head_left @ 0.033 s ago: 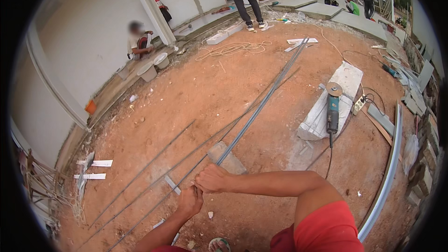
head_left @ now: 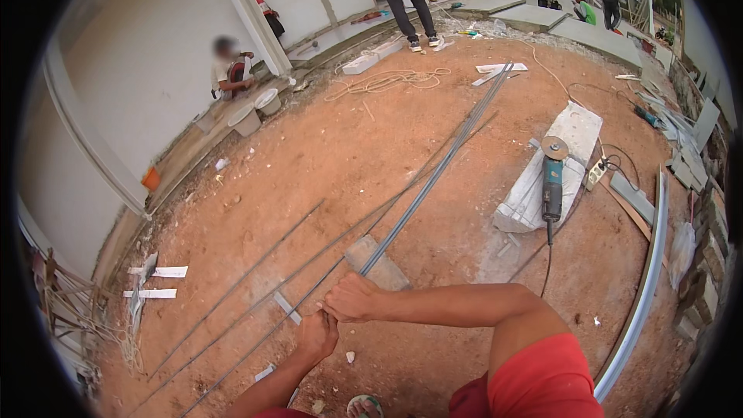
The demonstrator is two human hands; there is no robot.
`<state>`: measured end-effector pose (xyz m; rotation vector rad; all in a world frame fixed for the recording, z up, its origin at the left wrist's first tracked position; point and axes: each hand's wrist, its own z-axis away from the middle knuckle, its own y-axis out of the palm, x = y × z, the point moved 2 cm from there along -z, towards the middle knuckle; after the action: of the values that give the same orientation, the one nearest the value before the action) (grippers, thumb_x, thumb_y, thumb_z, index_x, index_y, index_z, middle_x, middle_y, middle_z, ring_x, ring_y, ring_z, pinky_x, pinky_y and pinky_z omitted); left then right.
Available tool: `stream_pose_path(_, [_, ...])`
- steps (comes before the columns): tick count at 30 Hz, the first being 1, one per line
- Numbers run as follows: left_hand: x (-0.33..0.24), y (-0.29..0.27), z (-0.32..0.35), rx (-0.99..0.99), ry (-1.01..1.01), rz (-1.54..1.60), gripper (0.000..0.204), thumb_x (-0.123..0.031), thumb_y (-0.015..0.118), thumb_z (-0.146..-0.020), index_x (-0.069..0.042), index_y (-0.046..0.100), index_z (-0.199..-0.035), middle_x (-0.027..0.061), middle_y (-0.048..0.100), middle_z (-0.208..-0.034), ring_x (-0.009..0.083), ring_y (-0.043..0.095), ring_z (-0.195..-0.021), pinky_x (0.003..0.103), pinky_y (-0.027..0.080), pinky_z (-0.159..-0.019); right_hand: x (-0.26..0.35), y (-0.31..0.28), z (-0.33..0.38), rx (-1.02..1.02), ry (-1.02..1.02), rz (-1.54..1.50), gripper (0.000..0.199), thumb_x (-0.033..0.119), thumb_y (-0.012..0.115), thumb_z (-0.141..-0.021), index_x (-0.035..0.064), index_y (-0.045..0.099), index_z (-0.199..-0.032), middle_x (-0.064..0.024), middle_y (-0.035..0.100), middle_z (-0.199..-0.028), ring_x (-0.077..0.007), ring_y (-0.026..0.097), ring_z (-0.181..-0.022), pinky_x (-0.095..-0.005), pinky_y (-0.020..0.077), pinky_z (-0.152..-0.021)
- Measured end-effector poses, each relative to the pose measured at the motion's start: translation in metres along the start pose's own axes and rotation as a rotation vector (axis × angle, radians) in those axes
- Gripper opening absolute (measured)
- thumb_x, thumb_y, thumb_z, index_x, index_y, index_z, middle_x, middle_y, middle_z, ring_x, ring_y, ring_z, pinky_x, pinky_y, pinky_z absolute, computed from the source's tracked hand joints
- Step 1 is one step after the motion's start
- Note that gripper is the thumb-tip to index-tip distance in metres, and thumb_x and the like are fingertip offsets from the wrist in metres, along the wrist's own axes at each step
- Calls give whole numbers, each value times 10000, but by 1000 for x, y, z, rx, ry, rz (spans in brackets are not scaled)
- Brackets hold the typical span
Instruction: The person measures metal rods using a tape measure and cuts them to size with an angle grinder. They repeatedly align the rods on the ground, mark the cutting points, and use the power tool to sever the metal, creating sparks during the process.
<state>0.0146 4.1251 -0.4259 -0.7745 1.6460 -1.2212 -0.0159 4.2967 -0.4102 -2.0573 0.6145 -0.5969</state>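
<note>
The metal bars (head_left: 422, 192) lie lengthwise on the reddish soil, running from just ahead of the person toward the far edge of the ground, their near end reaching the hands. The right hand (head_left: 352, 298) is clenched at that end and the left hand (head_left: 317, 334) is curled tight against it, probably to steady or work something together; their fingers hide what, if anything, they grasp. A flat grey block (head_left: 393, 272) sits under the bars near this end, presumably lifting them off the dirt for finger room. Thin rods (head_left: 238, 288) spread out to the left. Further right, an angle grinder (head_left: 552, 178) rests on a pale block (head_left: 518, 205), disc pointing away, perhaps to stay clean and within reach. A power strip (head_left: 595, 175) lies just beside that block, likely so cords can reach.
</note>
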Motion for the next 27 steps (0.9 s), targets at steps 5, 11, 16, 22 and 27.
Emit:
stream_pose_path(5, [-1, 5, 8, 35, -103, -26, 409, -310, 589, -995, 63, 692, -861, 332, 669, -763, 504, 692, -765, 566, 548, -699, 6, -11, 5, 103, 24, 2, 515, 346, 557, -989, 39, 676, -593, -183, 638, -566, -324, 680, -543, -437, 511, -499])
stream_pose_path(11, [1, 0, 9, 101, -55, 45, 484, -419, 638, -976, 64, 665, -985, 289, 682, -768, 478, 698, -753, 528, 553, -702, 1, -8, 6, 260, 3, 10, 352, 258, 549, -977, 62, 724, -743, -150, 691, -647, -305, 699, -583, -435, 519, -513])
stream_pose_path(16, [60, -32, 38, 227, -34, 283, 582, -540, 618, -977, 34, 648, -1070, 215, 685, -856, 356, 688, -842, 446, 532, -766, -21, -1, 7, 251, -77, 73, 376, 263, 536, -987, 83, 681, -689, -122, 677, -630, -287, 675, -543, -439, 511, -492])
stream_pose_path(22, [294, -52, 222, 193, -277, 249, 584, -535, 565, -1014, 30, 689, -934, 167, 668, -771, 286, 669, -777, 435, 512, -730, -75, -7, 17, 178, 43, 122, 488, 316, 546, -984, 64, 586, -568, -154, 585, -538, -309, 641, -508, -467, 503, -497])
stream_pose_path(27, [330, -26, 298, 222, -560, 138, 501, -462, 572, -1029, 15, 698, -944, 179, 682, -792, 307, 676, -782, 457, 515, -718, -110, -30, 30, 196, 70, 199, 549, 337, 526, -996, 25, 583, -549, -186, 580, -536, -369, 615, -500, -499, 499, -529])
